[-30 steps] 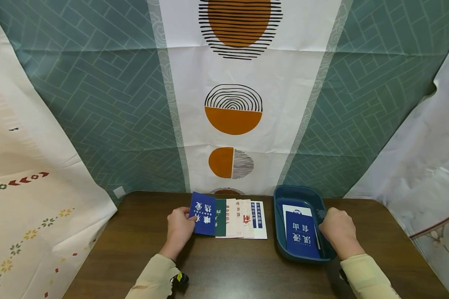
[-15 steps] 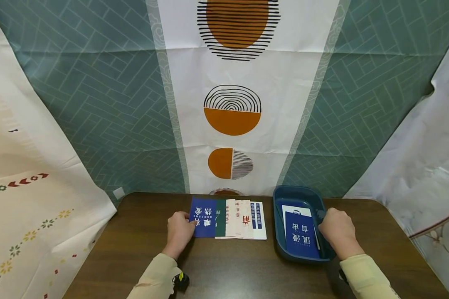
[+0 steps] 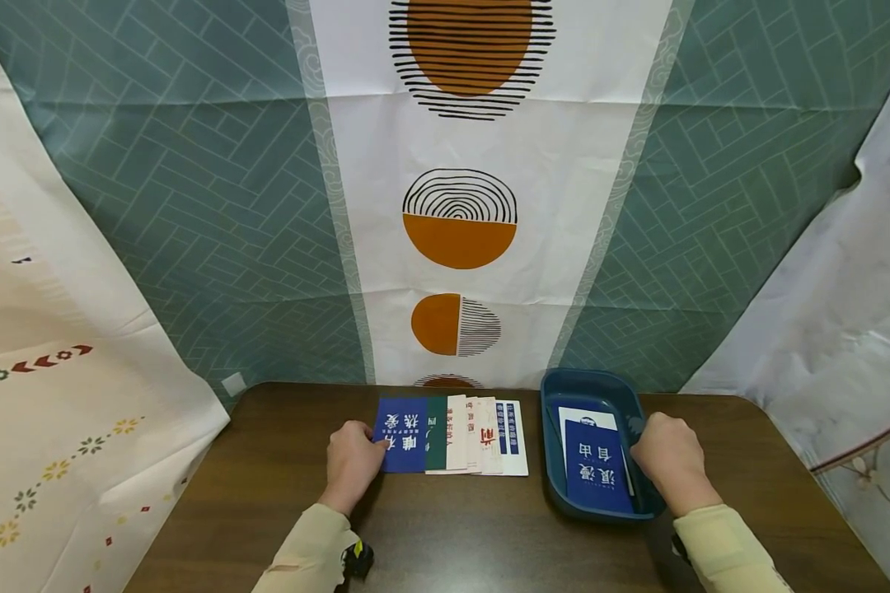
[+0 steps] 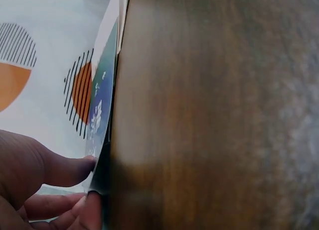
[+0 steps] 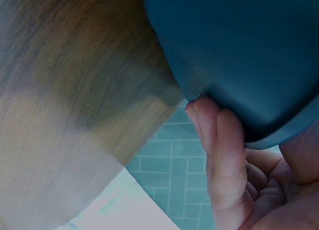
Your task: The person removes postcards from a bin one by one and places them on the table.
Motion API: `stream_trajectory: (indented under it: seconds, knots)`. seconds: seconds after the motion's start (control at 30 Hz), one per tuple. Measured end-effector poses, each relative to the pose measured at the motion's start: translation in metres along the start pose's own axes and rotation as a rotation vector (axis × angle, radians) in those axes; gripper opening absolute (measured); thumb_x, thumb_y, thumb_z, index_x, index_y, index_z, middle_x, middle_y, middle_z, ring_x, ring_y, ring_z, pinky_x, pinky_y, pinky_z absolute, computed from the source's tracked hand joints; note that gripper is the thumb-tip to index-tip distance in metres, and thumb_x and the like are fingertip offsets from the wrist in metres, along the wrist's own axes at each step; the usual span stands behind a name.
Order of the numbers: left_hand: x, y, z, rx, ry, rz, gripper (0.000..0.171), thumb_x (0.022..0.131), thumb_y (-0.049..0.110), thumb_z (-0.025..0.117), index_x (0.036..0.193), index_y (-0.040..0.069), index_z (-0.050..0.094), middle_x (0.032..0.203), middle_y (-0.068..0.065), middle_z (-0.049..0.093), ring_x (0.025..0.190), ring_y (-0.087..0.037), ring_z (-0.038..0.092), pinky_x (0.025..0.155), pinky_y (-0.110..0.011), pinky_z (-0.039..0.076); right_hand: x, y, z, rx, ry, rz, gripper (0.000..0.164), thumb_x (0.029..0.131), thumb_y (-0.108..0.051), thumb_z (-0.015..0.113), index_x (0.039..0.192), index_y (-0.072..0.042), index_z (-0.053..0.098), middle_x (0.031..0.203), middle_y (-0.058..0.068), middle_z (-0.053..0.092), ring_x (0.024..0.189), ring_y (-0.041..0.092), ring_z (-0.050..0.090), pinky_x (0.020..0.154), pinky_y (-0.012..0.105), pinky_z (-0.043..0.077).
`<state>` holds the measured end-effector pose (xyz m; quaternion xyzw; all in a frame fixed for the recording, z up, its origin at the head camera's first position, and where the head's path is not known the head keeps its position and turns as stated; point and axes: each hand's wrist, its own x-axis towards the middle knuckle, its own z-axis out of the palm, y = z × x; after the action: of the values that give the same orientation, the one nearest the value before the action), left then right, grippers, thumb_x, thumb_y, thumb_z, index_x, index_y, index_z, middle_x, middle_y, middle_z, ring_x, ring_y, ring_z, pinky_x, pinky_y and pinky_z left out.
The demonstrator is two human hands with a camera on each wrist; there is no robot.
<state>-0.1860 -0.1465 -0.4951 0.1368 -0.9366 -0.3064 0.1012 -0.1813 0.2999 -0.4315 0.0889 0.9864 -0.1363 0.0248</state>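
My left hand (image 3: 353, 461) pinches the left edge of a blue card (image 3: 406, 445) with white characters. In the left wrist view its thumb (image 4: 75, 169) lies over the card's edge and the fingers are beneath. That card is at the left end of an overlapping row, partly over a green card (image 3: 436, 449); cream and white cards (image 3: 519, 461) fan out to the right. My right hand (image 3: 669, 457) grips the right rim of a dark blue plastic basin (image 3: 589, 514), its fingers (image 5: 230, 155) against the outer wall. Inside the basin lies another blue card (image 3: 599, 494) over a white one.
A brown wooden table (image 3: 475, 535) carries the row and the basin. A thin light stick (image 3: 628, 471) lies in the basin along the card's right side. Behind the table hangs a green and white patterned cloth (image 3: 489, 239), with pale cloths on both sides.
The blue card in my left hand was raised and tilted a second ago; it has come down flat, level with the row. My right hand stays on the basin rim.
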Motion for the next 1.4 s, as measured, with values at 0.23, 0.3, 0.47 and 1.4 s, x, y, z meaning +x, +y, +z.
stream_trajectory:
  seconds: [0.23,0.3,0.47,1.4]
  knots:
    - [0.001,0.005,-0.01,0.083,-0.055,-0.064,0.033,0.076,0.032,0.074,0.084,0.001,0.064,0.074,-0.009,0.06,0.062,-0.023,0.054,0.05,-0.038,0.044,0.002,-0.002,-0.001,-0.009,0.003,-0.004,0.021,0.079,-0.011,0.06,0.08,0.009,0.056,0.065,0.012,0.051,0.053,0.022,0.049,0.046,0.036,0.047]
    - [0.0,0.008,-0.013,0.121,-0.068,-0.078,0.036,0.076,0.036,0.073,0.082,0.002,0.062,0.07,-0.008,0.057,0.059,-0.022,0.052,0.046,-0.037,0.041,0.002,-0.002,-0.002,-0.011,0.003,-0.004,0.021,0.079,-0.011,0.06,0.081,0.009,0.056,0.065,0.012,0.051,0.053,0.022,0.049,0.046,0.036,0.047]
    - [-0.002,0.024,-0.021,0.174,-0.055,-0.054,0.04,0.076,0.041,0.072,0.087,0.003,0.063,0.071,-0.009,0.057,0.057,-0.021,0.05,0.043,-0.035,0.038,0.003,-0.004,-0.004,-0.017,0.001,-0.006,0.022,0.079,-0.011,0.06,0.082,0.01,0.056,0.065,0.012,0.051,0.052,0.022,0.049,0.046,0.037,0.048]
    - [-0.069,0.201,0.036,-0.03,-0.062,0.417,0.05,0.079,0.043,0.071,0.108,0.003,0.06,0.098,-0.007,0.057,0.087,-0.017,0.052,0.071,-0.031,0.048,-0.002,-0.002,-0.009,0.015,-0.081,0.014,0.021,0.081,-0.013,0.057,0.083,0.007,0.053,0.068,0.011,0.049,0.057,0.023,0.048,0.047,0.032,0.045]
